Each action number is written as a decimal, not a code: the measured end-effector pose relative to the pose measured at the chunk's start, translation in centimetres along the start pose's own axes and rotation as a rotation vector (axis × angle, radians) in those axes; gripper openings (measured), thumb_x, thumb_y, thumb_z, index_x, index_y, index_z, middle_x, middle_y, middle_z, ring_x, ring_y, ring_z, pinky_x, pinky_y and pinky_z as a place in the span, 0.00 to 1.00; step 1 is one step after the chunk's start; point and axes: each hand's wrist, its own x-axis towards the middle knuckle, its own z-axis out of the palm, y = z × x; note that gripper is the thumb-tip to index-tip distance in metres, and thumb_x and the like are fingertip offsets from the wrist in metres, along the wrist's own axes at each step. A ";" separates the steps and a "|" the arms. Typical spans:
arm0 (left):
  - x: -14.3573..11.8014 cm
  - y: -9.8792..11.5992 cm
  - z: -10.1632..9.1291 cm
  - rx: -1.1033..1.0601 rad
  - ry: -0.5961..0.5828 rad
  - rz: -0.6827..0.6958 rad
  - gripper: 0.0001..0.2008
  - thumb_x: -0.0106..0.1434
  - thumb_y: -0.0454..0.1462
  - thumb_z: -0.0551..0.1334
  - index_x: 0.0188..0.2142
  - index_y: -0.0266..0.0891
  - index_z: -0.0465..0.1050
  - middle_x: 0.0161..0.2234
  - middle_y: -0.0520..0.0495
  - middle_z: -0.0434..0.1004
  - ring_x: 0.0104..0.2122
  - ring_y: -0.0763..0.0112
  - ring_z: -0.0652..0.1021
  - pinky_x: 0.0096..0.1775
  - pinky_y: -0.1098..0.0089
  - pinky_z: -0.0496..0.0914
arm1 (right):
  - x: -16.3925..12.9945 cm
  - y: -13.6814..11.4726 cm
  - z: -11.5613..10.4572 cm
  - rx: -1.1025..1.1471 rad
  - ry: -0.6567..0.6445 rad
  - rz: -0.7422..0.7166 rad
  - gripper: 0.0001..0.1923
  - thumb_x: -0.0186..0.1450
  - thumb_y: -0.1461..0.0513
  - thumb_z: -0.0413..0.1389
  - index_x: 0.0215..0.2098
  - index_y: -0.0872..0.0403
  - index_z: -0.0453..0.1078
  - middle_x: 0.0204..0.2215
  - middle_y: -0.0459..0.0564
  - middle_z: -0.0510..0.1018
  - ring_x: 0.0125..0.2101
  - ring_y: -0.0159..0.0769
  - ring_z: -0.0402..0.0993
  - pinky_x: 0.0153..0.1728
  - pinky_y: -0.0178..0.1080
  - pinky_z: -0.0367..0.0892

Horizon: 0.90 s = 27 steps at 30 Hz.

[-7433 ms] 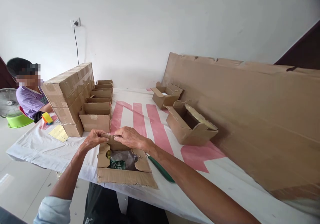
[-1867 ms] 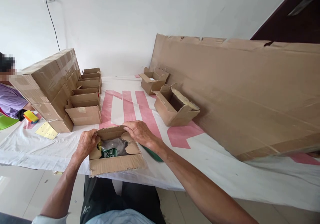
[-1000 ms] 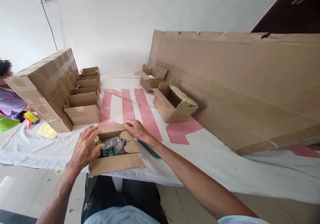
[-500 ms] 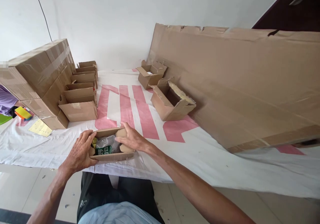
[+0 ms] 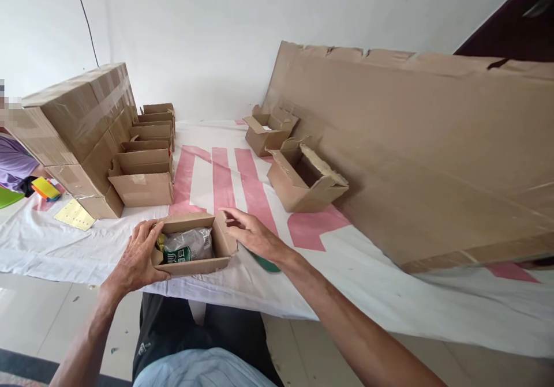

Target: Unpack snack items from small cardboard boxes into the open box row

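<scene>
Box (image 5: 190,250) sits between left hand (image 5: 137,257) and right hand (image 5: 254,237).

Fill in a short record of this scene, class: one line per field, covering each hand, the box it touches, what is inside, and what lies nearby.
Left hand: grips the small box's left end
Right hand: touches its right flap
Small box: open, at the table's near edge
Contents: packet with green label
Nearby: open box; row of boxes; cardboard sheet

white characters are showing on the green label of the bagged item (image 5: 187,247) sitting in the small open box (image 5: 190,250), too small to read. big pink markings on the counter cloth (image 5: 225,173), only partly showing, unreadable.
</scene>
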 end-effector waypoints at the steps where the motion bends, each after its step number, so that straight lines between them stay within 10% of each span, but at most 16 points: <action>1: 0.1 0.0 0.0 -0.015 0.004 0.011 0.60 0.47 0.38 0.80 0.76 0.48 0.54 0.68 0.34 0.63 0.67 0.36 0.65 0.66 0.35 0.67 | 0.0 0.4 -0.5 0.032 -0.008 0.011 0.17 0.65 0.60 0.56 0.51 0.51 0.76 0.44 0.50 0.82 0.47 0.41 0.78 0.49 0.41 0.72; 7: 0.1 0.2 0.0 -0.027 0.028 0.034 0.56 0.47 0.35 0.78 0.73 0.46 0.58 0.64 0.36 0.65 0.62 0.40 0.68 0.63 0.39 0.71 | -0.7 3.4 0.1 -0.270 0.129 0.026 0.30 0.65 0.59 0.58 0.66 0.53 0.69 0.50 0.55 0.82 0.48 0.47 0.80 0.49 0.48 0.76; 11: -0.3 0.8 0.2 -0.014 0.034 0.038 0.53 0.49 0.36 0.78 0.72 0.45 0.59 0.63 0.35 0.64 0.60 0.42 0.69 0.62 0.40 0.71 | -1.4 2.7 1.3 -0.698 0.255 -0.299 0.25 0.70 0.66 0.52 0.64 0.53 0.73 0.63 0.62 0.77 0.65 0.54 0.70 0.66 0.59 0.68; 18: -0.6 1.0 0.9 -0.040 0.048 0.001 0.58 0.47 0.37 0.80 0.74 0.47 0.57 0.65 0.35 0.64 0.62 0.39 0.68 0.63 0.38 0.71 | -0.2 -2.5 3.1 -0.970 -0.139 -0.447 0.17 0.75 0.68 0.49 0.42 0.53 0.81 0.42 0.59 0.84 0.49 0.52 0.78 0.61 0.58 0.69; 27: -1.7 -0.4 1.2 -0.162 0.025 -0.007 0.68 0.44 0.38 0.84 0.78 0.50 0.49 0.72 0.32 0.54 0.71 0.35 0.61 0.68 0.35 0.65 | 0.9 -2.6 4.3 -1.016 -0.240 -0.369 0.17 0.66 0.73 0.57 0.46 0.51 0.82 0.45 0.59 0.85 0.58 0.60 0.75 0.67 0.72 0.55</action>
